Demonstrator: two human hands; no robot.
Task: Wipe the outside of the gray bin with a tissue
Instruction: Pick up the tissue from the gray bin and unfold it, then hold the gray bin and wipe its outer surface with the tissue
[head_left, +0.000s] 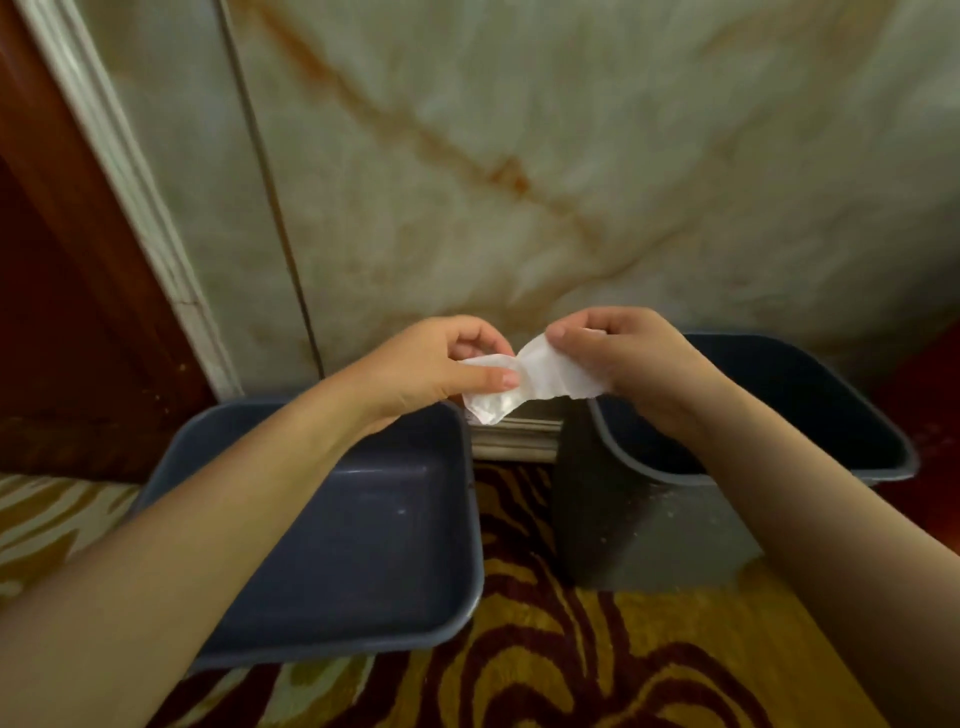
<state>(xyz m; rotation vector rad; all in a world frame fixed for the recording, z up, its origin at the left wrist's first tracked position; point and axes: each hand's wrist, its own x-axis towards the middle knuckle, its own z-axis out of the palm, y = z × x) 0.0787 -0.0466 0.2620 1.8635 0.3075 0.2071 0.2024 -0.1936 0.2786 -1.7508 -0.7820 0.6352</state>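
Two gray bins stand side by side on the carpet against the wall. The left bin (470, 525) shows its empty inside from above. The right bin (639, 525) shows its speckled gray outer wall facing me. Above the gap between them I hold a crumpled white tissue (535, 382) with both hands. My left hand (441, 371) pinches its left end between thumb and fingers. My right hand (634, 364) pinches its right end. The tissue touches neither bin.
A marbled beige wall (519, 156) rises right behind the bins, with a white skirting strip (514, 441) at its foot. A dark wooden door frame (62, 260) stands at the left. The floor is a patterned yellow and dark red carpet (545, 649).
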